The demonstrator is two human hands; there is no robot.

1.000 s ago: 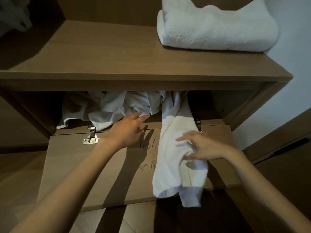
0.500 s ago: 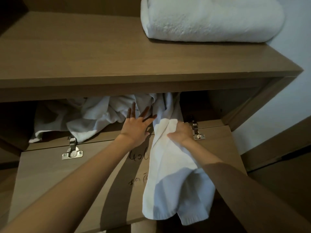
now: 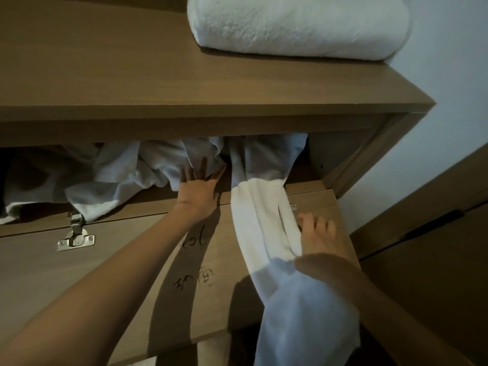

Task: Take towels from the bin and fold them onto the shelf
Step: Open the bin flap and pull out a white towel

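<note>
My left hand [image 3: 199,186] lies flat, fingers straight, pressing the crumpled towels [image 3: 118,178] back in the bin [image 3: 335,154]. My right hand [image 3: 317,237] touches the long towel [image 3: 258,220] trailing over the open flap [image 3: 118,273]; whether it pinches, I cannot tell. The cloth looks soft, limp and light, so I would grip it high, near the bin's mouth.

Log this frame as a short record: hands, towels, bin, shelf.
left hand: fingers straight, pressing on the crumpled towels in the bin
right hand: at the right edge of the hanging towel; grip unclear
hanging towel: white, drapes from the bin over the flap door
shelf: holds one folded towel at its right end
flap door: dropped open, handwriting on it, metal hinge at left
</note>
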